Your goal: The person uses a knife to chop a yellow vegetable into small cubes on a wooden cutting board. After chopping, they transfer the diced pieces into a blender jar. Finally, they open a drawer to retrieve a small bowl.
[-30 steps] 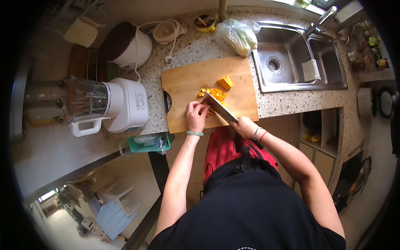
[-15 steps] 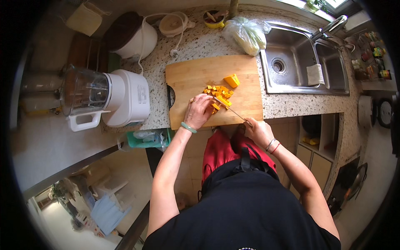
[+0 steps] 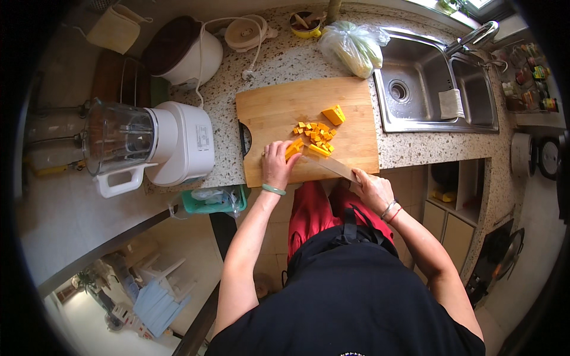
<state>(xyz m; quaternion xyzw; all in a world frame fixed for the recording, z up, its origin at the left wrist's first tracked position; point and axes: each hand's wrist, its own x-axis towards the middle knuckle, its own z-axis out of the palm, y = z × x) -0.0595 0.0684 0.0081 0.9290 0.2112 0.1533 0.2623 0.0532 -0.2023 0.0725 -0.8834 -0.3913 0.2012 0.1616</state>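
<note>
On a wooden cutting board lies a loose pile of small orange cubes, which look like pumpkin. My left hand has its fingers closed on a piece of pumpkin at the pile's left side. In my right hand is the handle of a knife. Its blade slants up and left across the board's near part, with its broad side showing. Near the blade's tip are orange strips. A larger pumpkin chunk sits apart, beyond the pile to the right.
A white blender stands left of the board. Behind it are a white pot with a dark lid and a yellow cup. A plastic bag of greens lies by the steel sink. Below the counter hangs a green bin.
My left hand has drawn slightly nearer to me and left, with the pumpkin piece in its fingers. The knife has turned from edge-on to show its broad side, and its tip is lower.
</note>
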